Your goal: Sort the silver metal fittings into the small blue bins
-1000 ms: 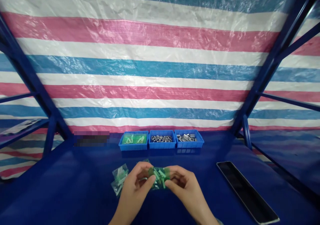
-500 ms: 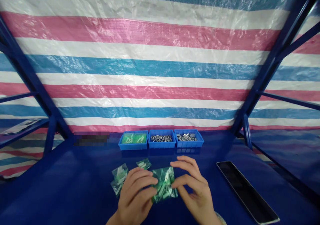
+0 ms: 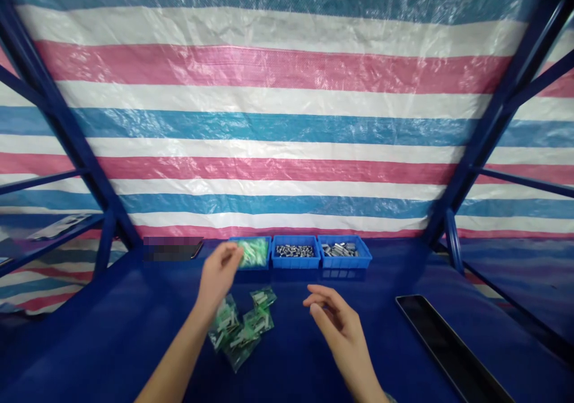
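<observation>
At the far left of the table point(image 3: 359, 355), a dark object point(image 3: 174, 251) sits near the grip. Here's the left hand point(image 3: 220, 265), pinched narrow on the edge of a green packet point(image 3: 253, 253) at the left blue bin point(image 3: 258, 267); blur hides whether it's lifted clear. Nearer than that pinch lie clear packets point(image 3: 246, 333), overlapping. Right of the grip: the middle bin point(image 3: 296, 263), then the right hand point(image 3: 336, 325), loosely curled, thumb and fingertips parted; the right bin point(image 3: 345, 263) beyond it; farthest right, a black tray point(image 3: 448, 346).
</observation>
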Action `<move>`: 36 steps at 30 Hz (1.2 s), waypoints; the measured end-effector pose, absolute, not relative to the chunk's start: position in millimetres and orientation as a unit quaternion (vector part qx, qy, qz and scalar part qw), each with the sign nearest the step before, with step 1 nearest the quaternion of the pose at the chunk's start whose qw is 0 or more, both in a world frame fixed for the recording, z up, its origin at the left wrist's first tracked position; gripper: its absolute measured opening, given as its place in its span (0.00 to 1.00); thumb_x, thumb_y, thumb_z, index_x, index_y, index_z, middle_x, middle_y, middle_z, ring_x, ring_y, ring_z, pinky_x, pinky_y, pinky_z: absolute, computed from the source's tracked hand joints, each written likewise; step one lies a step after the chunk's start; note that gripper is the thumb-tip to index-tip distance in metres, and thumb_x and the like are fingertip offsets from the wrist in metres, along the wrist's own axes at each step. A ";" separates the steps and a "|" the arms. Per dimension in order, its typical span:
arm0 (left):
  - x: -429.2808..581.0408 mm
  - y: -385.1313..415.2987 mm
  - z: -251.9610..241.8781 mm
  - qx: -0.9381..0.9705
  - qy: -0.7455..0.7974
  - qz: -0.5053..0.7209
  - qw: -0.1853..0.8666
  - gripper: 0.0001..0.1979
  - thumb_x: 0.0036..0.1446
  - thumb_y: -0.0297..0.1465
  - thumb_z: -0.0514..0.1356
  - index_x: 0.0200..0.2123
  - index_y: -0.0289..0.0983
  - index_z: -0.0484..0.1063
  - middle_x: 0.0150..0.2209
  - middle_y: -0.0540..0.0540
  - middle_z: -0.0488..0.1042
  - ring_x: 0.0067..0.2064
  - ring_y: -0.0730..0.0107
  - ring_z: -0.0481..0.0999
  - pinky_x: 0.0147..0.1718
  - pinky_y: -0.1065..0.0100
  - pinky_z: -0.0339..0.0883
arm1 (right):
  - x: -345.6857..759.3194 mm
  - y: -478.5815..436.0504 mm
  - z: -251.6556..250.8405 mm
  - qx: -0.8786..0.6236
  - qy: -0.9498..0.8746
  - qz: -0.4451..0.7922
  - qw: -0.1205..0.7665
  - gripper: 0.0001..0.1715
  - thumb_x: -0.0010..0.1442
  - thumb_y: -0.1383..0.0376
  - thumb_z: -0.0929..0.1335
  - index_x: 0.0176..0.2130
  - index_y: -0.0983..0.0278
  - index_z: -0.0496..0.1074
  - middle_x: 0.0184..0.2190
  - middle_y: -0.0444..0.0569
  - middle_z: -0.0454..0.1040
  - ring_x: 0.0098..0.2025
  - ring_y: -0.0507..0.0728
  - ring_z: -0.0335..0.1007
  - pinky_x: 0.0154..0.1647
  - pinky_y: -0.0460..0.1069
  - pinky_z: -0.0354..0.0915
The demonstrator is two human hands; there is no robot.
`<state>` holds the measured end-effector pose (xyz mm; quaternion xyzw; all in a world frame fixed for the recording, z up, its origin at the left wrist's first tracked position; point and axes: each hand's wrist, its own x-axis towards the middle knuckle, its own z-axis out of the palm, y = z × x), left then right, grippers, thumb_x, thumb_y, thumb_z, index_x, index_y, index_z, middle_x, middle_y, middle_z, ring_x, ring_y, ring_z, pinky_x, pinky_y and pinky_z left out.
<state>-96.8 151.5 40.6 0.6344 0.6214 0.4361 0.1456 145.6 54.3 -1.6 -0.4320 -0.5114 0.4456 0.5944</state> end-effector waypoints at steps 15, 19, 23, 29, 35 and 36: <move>-125.1 209.8 28.9 0.674 0.695 0.221 -0.114 0.19 0.63 0.31 0.49 0.54 0.31 0.68 0.53 0.31 0.73 0.57 0.49 0.70 0.55 0.54 0.62 | 148.5 53.2 -11.6 -0.450 -0.507 0.442 0.587 0.16 0.59 0.52 0.71 0.36 0.61 0.78 0.34 0.50 0.79 0.37 0.59 0.75 0.38 0.47 0.70; -118.8 203.2 19.2 0.767 0.612 0.167 -0.102 0.26 0.65 0.39 0.49 0.62 0.33 0.63 0.64 0.36 0.66 0.65 0.54 0.62 0.63 0.56 0.52 | 146.7 51.8 -10.6 -0.451 -0.514 0.444 0.579 0.17 0.58 0.51 0.71 0.35 0.62 0.78 0.33 0.50 0.79 0.36 0.59 0.75 0.36 0.47 0.70; -120.6 194.0 2.1 0.807 0.573 0.121 -0.078 0.35 0.63 0.48 0.51 0.64 0.30 0.60 0.68 0.33 0.57 0.70 0.49 0.51 0.66 0.51 0.43 | 146.7 50.4 -11.4 -0.453 -0.518 0.444 0.573 0.17 0.59 0.51 0.71 0.35 0.62 0.79 0.33 0.50 0.79 0.36 0.59 0.75 0.36 0.47 0.70; -127.5 194.9 3.1 0.814 0.569 0.103 -0.051 0.38 0.62 0.52 0.49 0.66 0.32 0.59 0.69 0.34 0.55 0.70 0.49 0.52 0.65 0.50 0.46 | 145.1 48.4 -13.2 -0.452 -0.520 0.462 0.559 0.16 0.58 0.51 0.71 0.34 0.61 0.78 0.32 0.50 0.79 0.35 0.59 0.74 0.35 0.47 0.69; -110.5 173.1 17.5 0.793 0.581 0.163 -0.082 0.31 0.64 0.44 0.51 0.65 0.35 0.58 0.68 0.35 0.58 0.69 0.47 0.52 0.65 0.45 0.38 | 147.9 47.1 -17.3 -0.455 -0.527 0.461 0.550 0.13 0.60 0.54 0.70 0.35 0.61 0.78 0.32 0.48 0.78 0.34 0.57 0.73 0.34 0.46 0.67; -105.3 165.8 18.4 0.786 0.588 0.171 -0.080 0.27 0.65 0.42 0.50 0.63 0.35 0.62 0.65 0.34 0.63 0.67 0.47 0.57 0.64 0.45 0.42 | 148.9 47.6 -17.9 -0.457 -0.526 0.460 0.550 0.13 0.60 0.54 0.70 0.35 0.61 0.78 0.32 0.48 0.78 0.34 0.57 0.73 0.34 0.46 0.67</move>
